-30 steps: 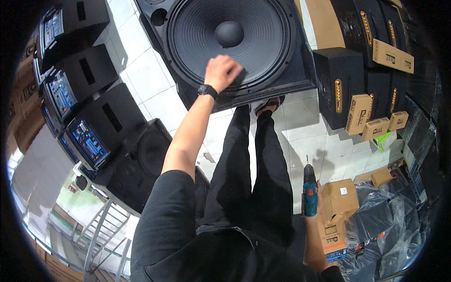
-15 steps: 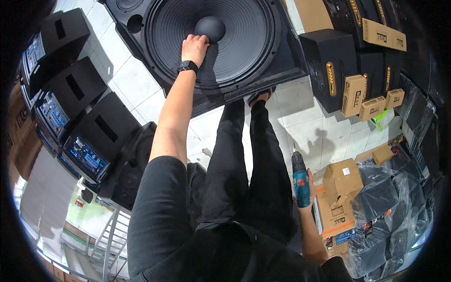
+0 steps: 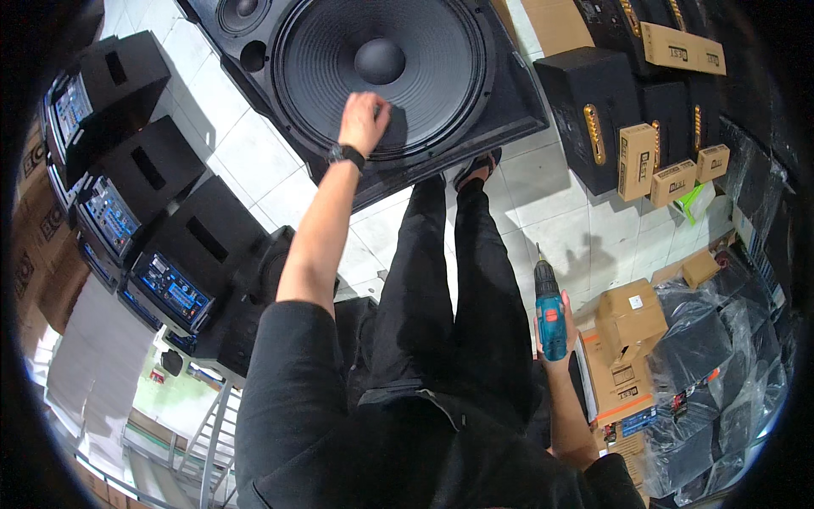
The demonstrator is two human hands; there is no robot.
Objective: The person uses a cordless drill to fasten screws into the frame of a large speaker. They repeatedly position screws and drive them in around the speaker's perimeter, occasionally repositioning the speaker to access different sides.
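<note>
A large black loudspeaker cabinet (image 3: 509, 102) lies face up on the white tiled floor, its big round cone (image 3: 381, 72) showing. My left hand (image 3: 363, 120), with a dark watch on the wrist, rests fingers-down on the lower part of the cone. My right hand (image 3: 555, 343) hangs beside my leg and grips a blue cordless drill (image 3: 549, 316), bit pointing up in the picture. My black trousers and sandalled feet stand at the cabinet's near edge.
Several black amplifier boxes with blue panels (image 3: 165, 293) line the left side. Black speaker boxes (image 3: 585, 110) and small cardboard cartons (image 3: 638, 161) sit at the right. Larger cartons (image 3: 629, 318) and plastic-wrapped goods (image 3: 721, 373) fill the lower right.
My left hand slid from the cone's centre dome down to its lower part. The view shifted, and the drill stays held at my right side.
</note>
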